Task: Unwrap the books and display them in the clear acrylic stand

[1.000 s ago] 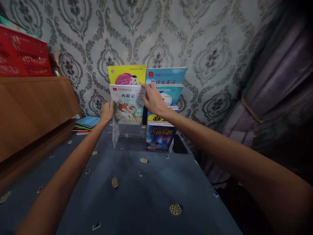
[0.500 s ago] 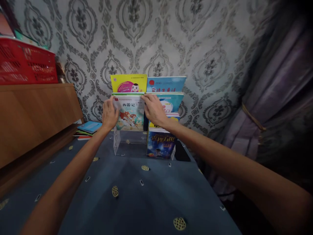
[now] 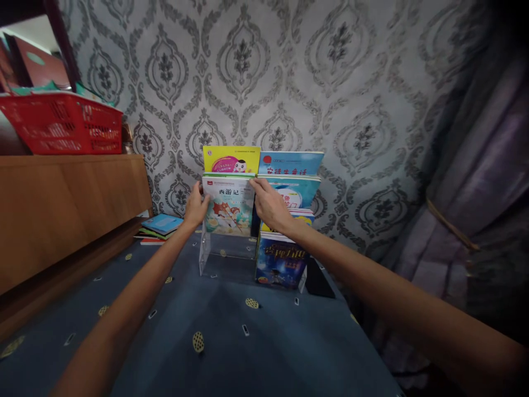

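Observation:
A white-topped picture book [image 3: 230,207] stands upright in the left column of a clear tiered rack [image 3: 204,256]. My left hand [image 3: 197,205] is closed on its left edge, and my right hand [image 3: 270,204] pinches its upper right corner. Behind it rises a yellow book [image 3: 231,160]. The rack's right column holds a light-blue book [image 3: 295,162] at the back, a teal book [image 3: 303,189] before it, and a dark-blue book [image 3: 281,264] in front. My right wrist hides part of a yellow-covered book [image 3: 306,219]. Through the clear lower left tier the cloth shows.
Several thin books [image 3: 161,225] lie stacked at the left, beside a wooden cabinet [image 3: 74,204] bearing a red basket [image 3: 70,124]. A flat black object [image 3: 320,281] lies right of the rack. Patterned wallpaper stands behind; a tied curtain [image 3: 446,220] hangs at the right.
The view has tilted up and shifted slightly left, so everything sits lower and further right. Both hands stay on the same book, which looks unmoved in the rack.

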The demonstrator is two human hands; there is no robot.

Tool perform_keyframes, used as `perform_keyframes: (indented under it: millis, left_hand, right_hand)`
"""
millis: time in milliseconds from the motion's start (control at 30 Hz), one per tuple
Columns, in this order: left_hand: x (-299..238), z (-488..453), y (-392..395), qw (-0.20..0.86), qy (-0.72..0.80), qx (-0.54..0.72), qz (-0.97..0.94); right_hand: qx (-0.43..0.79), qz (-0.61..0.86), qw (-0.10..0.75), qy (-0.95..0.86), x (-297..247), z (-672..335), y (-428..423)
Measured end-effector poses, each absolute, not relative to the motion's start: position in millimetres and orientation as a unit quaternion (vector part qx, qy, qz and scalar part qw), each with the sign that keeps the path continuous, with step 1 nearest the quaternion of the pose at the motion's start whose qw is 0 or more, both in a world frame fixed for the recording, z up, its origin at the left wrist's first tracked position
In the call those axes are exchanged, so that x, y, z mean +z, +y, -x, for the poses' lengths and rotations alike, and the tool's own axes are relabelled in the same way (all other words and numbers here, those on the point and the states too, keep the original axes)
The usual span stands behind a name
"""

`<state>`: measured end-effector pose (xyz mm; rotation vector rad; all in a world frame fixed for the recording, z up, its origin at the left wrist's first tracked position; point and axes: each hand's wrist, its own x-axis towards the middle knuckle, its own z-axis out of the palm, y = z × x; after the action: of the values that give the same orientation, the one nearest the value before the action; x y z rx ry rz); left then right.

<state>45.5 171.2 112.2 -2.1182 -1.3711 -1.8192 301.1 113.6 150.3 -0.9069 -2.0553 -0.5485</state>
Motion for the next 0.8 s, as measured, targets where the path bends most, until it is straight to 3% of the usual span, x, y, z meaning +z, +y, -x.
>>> perform_keyframes:
  millis: [433,600,800]
  left_hand:
    - [121.7,-40.9,166.4,0.045,-0.491,-0.525,0.693]
    - [114.3,-38.5,161.7,0.032,-0.518,-0.49,0.7]
    - [107.3,-37.6,160.4,0.029,-0.529,-0.48,0.7]
  right_hand:
    - [-0.179,0.353,0.434,-0.81,146.9,-300.6,117.6]
    - [-0.108,0.374,0.509,-0.768,104.7,-288.3,100.9]
    - [0.039,0.451,0.534,-0.714,58.2,-263.6,104.2]
